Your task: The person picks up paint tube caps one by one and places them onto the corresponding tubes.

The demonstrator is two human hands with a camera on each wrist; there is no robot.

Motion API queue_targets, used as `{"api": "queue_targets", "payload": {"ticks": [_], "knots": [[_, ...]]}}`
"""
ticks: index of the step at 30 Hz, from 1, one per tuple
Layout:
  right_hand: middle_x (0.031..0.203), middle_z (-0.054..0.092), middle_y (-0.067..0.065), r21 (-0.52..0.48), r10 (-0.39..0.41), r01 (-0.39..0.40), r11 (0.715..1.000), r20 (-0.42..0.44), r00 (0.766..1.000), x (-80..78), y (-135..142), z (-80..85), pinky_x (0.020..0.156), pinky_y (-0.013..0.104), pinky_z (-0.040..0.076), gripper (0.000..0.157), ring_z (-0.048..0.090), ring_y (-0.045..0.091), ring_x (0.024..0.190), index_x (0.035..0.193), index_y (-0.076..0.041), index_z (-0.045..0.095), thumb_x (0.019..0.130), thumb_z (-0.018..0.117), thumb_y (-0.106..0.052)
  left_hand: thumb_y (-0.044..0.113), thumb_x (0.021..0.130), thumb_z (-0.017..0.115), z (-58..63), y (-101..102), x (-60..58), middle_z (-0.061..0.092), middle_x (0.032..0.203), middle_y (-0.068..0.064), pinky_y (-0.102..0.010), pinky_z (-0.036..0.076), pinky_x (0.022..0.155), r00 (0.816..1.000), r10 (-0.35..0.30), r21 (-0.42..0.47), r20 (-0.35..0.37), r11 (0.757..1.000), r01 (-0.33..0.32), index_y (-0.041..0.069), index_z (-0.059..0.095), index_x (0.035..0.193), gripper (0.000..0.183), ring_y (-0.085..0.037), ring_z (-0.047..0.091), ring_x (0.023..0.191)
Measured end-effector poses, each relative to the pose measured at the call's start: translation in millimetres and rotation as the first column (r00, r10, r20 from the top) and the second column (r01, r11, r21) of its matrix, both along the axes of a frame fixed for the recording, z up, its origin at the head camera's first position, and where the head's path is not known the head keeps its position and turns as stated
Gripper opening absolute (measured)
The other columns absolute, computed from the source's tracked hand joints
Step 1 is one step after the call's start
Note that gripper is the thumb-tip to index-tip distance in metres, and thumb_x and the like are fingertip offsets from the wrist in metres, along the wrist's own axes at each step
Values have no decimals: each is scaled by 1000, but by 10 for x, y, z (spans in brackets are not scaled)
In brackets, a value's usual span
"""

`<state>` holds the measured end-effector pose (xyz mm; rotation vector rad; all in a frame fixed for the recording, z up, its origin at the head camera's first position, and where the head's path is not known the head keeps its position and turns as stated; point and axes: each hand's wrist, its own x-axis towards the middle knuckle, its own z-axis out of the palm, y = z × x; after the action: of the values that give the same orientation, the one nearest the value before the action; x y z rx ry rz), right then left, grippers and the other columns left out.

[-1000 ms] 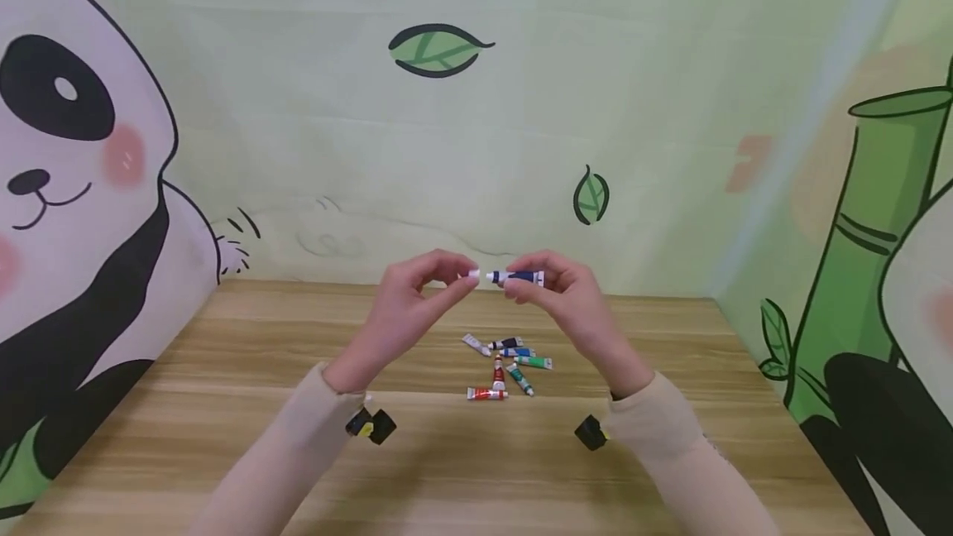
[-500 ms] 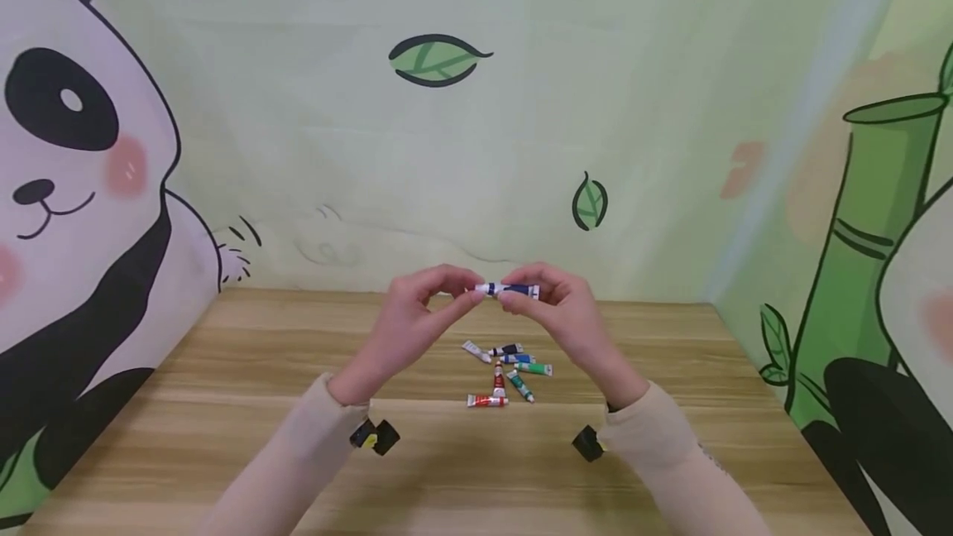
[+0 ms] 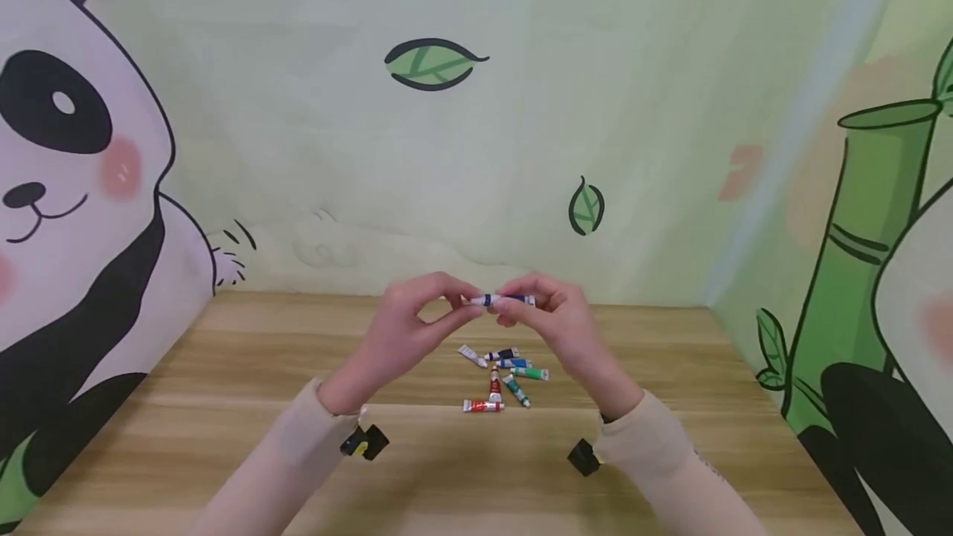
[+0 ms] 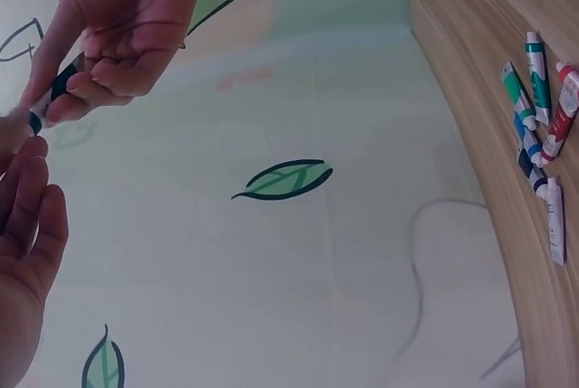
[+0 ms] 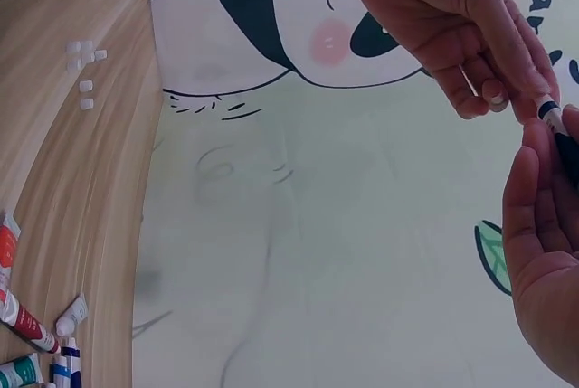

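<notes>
My right hand (image 3: 560, 325) grips a small dark-blue and white paint tube (image 3: 488, 300), held level above the far part of the table. With thumb and fingertips, my left hand (image 3: 413, 329) pinches the white cap (image 3: 475, 301) at the tube's left end; the fingertips cover most of it. The right wrist view shows the tube's dark body (image 5: 567, 155) between both hands. Below lie several more paint tubes, among them a red one (image 3: 483, 406), a green one (image 3: 530, 373) and a white one (image 3: 472, 356).
Several small white caps (image 5: 86, 53) lie on the wooden table (image 3: 246, 404), away from the tubes, in the right wrist view. Behind the table hangs a pale green backdrop (image 3: 491, 139) with panda, leaf and bamboo drawings.
One second ago the left hand held the white cap apart from the tube; it then met the tube's end. Both hands have since sunk slightly in view, the cap still at that end.
</notes>
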<state>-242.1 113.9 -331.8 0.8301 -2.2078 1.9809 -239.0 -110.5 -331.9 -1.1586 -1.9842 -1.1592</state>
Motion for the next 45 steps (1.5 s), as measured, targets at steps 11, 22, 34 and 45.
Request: {"api": "queue_targets", "payload": {"ticks": [11,22,34,45], "knots": [[98,72,5,-21,16,-15,1000,26,1000,-11,-29,-26,85,43,56,21,70,26,84,105,-1,72,93,75,-19,3,90,75,-47,-1,18,74,97,0,-30,56,74,1000,7,32,5,999,-7,8,73,104,16,-11,67,83],[101,69,6,-49,29,-30,998,-3,1000,-61,-122,-26,83,41,57,19,68,29,85,105,-1,72,94,73,-16,2,86,79,-1,-76,16,70,96,1,-30,54,82,999,43,29,-1,999,-43,9,70,112,29,-12,62,85],[101,69,5,2,-27,27,1000,0,1000,-19,-31,-24,81,39,54,19,66,28,88,107,-5,72,93,74,-17,24,95,73,-37,-30,42,71,91,6,-35,52,70,952,129,-5,279,991,-133,14,70,109,17,-10,64,82],[100,70,8,22,-28,28,999,0,1000,-28,-22,-3,78,38,53,20,66,31,87,104,-10,74,91,77,-24,23,97,70,-25,3,61,73,96,4,-33,57,74,955,144,-27,259,989,-142,11,71,109,16,-8,65,83]]}}
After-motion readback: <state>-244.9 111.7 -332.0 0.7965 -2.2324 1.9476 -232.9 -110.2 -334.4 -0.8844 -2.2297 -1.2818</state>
